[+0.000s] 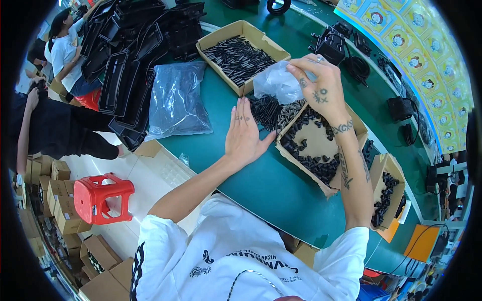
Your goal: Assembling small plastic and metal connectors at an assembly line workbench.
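My right hand (322,89) pinches the top of a crumpled clear plastic bag (275,80) above the work table. Below the bag lies a pile of thin black screw-like pieces (267,111), with small greyish metal pieces (288,113) beside it. My left hand (243,134) rests open at the pile's near left side, fingers stretched out and thumb spread toward the pieces. Just beyond the pile stands a cardboard tray (221,31) filled with slim black rods (237,57). Partly behind my right forearm, another cardboard tray (315,181) holds small black plastic fittings (321,168).
A filled clear bag (178,103) lies left of my hand, near stacked black housings (123,75). A smaller cardboard box (396,170) with black parts stands at right. Cabled black devices (331,45) line the far side. On the floor is a red stool (103,198); people are at left.
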`<state>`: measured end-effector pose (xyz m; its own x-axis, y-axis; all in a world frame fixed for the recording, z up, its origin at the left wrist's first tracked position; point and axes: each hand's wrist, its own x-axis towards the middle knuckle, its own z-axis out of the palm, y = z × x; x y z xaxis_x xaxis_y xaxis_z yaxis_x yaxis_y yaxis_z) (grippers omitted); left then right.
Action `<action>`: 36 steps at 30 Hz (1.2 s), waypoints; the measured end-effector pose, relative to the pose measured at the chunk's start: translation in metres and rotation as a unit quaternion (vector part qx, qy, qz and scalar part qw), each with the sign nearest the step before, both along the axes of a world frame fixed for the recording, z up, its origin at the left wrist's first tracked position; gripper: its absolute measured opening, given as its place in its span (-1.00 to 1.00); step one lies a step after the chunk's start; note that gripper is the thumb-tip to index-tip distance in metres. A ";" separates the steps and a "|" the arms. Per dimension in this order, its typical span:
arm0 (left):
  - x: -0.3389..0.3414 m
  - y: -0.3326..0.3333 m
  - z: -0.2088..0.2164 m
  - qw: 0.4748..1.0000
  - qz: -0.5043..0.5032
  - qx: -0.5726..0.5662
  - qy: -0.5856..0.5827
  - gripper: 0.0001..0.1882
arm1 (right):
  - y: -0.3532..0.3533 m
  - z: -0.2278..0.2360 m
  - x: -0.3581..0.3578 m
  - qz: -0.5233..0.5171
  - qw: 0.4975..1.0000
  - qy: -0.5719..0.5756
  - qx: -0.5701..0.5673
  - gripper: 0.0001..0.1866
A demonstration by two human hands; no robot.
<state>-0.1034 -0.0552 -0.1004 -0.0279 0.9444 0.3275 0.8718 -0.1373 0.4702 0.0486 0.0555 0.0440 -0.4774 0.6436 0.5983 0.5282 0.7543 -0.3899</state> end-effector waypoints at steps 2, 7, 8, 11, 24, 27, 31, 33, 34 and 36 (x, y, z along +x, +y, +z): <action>0.001 -0.003 0.003 0.999 0.001 0.005 -0.034 0.17 | -0.004 0.005 0.006 -0.007 1.000 0.017 -0.012 -0.86; 0.000 -0.004 0.006 0.995 -0.001 0.050 -0.087 0.23 | -0.011 0.016 0.017 0.015 0.995 0.090 -0.051 -0.84; 0.000 -0.004 0.006 0.994 -0.003 0.059 -0.092 0.22 | -0.012 0.016 0.021 0.011 0.995 0.091 -0.050 -0.84; -0.001 -0.005 0.009 0.994 -0.008 0.054 -0.093 0.17 | -0.018 0.015 0.035 -0.006 0.995 0.092 -0.028 -0.82; -0.017 0.001 -0.002 0.992 -0.078 0.094 -0.039 -0.22 | -0.266 -0.061 0.238 -0.413 0.818 0.382 0.119 -0.63; -0.016 0.010 -0.009 0.993 -0.083 0.073 -0.039 -0.23 | -0.433 -0.128 0.340 -0.551 0.619 0.531 0.178 -0.66; -0.018 0.014 -0.016 0.992 -0.096 0.076 -0.036 -0.27 | -0.622 -0.157 0.358 -0.766 0.515 0.322 0.210 -0.63; -0.014 0.012 -0.012 0.994 -0.085 0.070 -0.017 -0.27 | -0.662 -0.165 0.355 -0.841 0.483 0.180 0.163 -0.64; -0.013 0.012 -0.012 0.994 -0.090 0.068 -0.017 -0.27 | -0.674 -0.169 0.356 -0.913 0.391 0.095 0.068 -0.66; -0.012 0.011 -0.011 0.996 -0.074 0.052 -0.008 -0.27 | -0.681 -0.180 0.358 -0.958 0.286 0.010 -0.032 -0.68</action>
<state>-0.1156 -0.0446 -0.1117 0.1033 0.8996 0.4244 0.8306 -0.3128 0.4608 0.4063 -0.6251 -0.1359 0.7905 -0.2774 0.5460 -0.0551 -0.9202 -0.3876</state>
